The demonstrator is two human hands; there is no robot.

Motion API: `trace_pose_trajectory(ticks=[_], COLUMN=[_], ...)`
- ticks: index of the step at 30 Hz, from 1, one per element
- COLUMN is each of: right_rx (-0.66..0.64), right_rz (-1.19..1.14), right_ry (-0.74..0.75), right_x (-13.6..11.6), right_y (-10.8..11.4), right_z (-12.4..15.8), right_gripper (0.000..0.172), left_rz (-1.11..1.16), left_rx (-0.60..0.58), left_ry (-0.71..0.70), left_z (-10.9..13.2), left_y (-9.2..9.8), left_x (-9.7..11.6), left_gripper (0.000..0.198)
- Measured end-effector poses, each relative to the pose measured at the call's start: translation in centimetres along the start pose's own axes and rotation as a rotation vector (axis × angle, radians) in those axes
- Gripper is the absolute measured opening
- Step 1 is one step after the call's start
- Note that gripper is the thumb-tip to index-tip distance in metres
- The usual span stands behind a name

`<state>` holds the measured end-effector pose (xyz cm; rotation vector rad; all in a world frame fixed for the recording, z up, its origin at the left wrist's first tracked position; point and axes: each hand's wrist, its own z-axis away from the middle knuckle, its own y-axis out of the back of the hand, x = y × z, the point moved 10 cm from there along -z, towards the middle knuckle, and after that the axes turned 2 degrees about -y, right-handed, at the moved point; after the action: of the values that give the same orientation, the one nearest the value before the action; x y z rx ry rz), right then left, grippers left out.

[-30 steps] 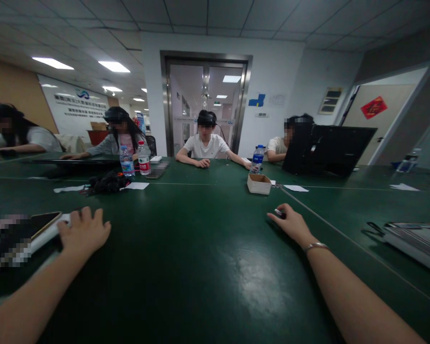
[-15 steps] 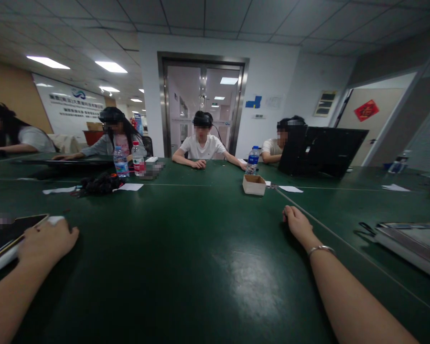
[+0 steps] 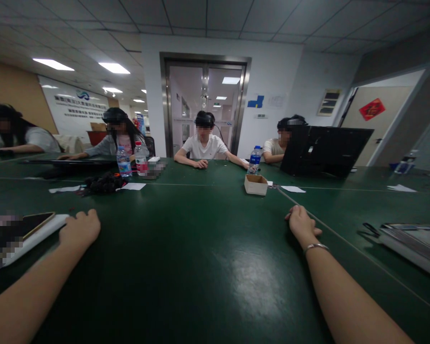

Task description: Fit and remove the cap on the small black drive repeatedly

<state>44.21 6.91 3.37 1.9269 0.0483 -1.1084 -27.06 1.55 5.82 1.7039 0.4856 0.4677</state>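
Note:
My left hand point(image 3: 80, 230) rests palm down on the green table, its fingers loosely bent and a little apart. I see nothing in it, though the fingertips are partly hidden. Left of its wrist lies a dark phone-like device with a gold edge point(image 3: 39, 225), on top of a white slab-shaped object point(image 3: 32, 243). On the other side, my right hand point(image 3: 303, 224) lies with relaxed, slightly curled fingers, one pointing out to the right. It shows nothing held. A silver bangle point(image 3: 316, 247) circles that wrist. Beyond this hand stands a small open cardboard box point(image 3: 255, 185).
Several people with head-worn devices sit across the green table point(image 3: 186, 239). A blue-labelled bottle point(image 3: 254, 160), two bottles at left point(image 3: 123, 162), a black cable bundle point(image 3: 103, 184), a black monitor point(image 3: 326, 150) and a silver flat case point(image 3: 415, 246) stand or lie on it.
My left hand has moved right, off the white object and device, onto the table. My right hand has turned slightly, with a finger now showing on its right side.

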Motion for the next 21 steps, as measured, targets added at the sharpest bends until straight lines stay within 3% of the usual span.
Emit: trace_pose_trajectory(ticks=[4, 8, 11, 14, 21], right_rx=[0.003, -0.009, 0.015, 0.04, -0.015], right_rz=[0.098, 0.09, 0.091, 0.188, 0.328], right_ry=[-0.029, -0.037, -0.066, -0.129, -0.109], right_x=[0.0, -0.1, 0.6, 1.7, 1.7], right_y=[0.0, 0.4, 1.5, 2.8, 2.6], right_z=[0.2, 0.3, 0.0, -0.3, -0.8], right_gripper=[0.038, 0.039, 0.038, 0.041, 0.039], left_rz=[-0.063, 0.026, 0.093, 0.156, 0.225], left_rx=[-0.086, -0.02, 0.015, 0.014, -0.016], left_ry=[-0.111, -0.352, -0.407, -0.391, -0.448], left_z=[0.5, 1.9, 2.6, 2.6, 2.5], left_y=[-1.3, -1.6, -2.1, -2.7, -2.6], left_x=[5.2, 13.1, 16.8, 17.9, 17.4], left_gripper=[0.038, 0.038, 0.037, 0.036, 0.032])
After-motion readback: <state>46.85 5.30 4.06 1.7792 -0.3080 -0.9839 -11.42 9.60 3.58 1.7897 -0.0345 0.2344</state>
